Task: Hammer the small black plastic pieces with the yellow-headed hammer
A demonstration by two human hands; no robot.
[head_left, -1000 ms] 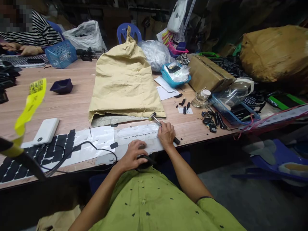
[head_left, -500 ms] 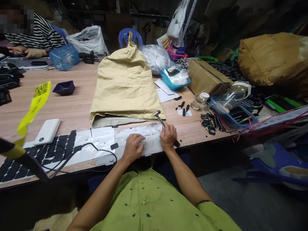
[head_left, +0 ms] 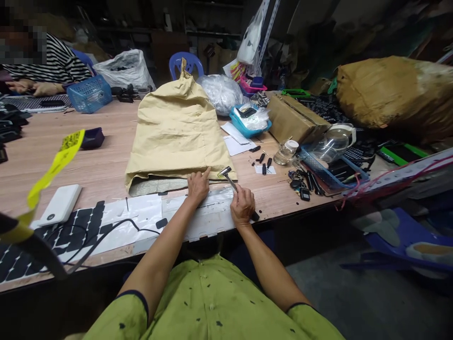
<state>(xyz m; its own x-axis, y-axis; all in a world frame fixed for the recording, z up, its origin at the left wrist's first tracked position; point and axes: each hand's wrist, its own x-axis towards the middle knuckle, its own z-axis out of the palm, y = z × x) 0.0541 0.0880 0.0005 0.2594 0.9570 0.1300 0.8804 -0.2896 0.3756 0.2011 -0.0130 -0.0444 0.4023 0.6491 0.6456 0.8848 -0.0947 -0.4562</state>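
My right hand (head_left: 242,206) is closed round the handle of a small hammer (head_left: 225,172), its metal head up and to the left of the fist, near the front edge of a beige cloth cover (head_left: 173,141). Reaching forward, my left hand (head_left: 198,186) has its index finger stretched out onto that same front edge; the other fingers look partly bent, with nothing visible in them. Below both hands lies a whitish flat board (head_left: 205,225) along the table's near edge. Something grey shows under the cover's lifted front hem.
To the left are a white power bank (head_left: 60,204), a black cable and a dark cell panel (head_left: 85,226). Further right stand a glass jar (head_left: 286,152), a blue basket (head_left: 332,167), a cardboard box (head_left: 295,118) and small black parts. Another person (head_left: 46,61) sits at the far left.
My left hand has moved forward from the whitish board to the cover's front edge. My right hand still holds the hammer in much the same place. The view has shifted slightly.
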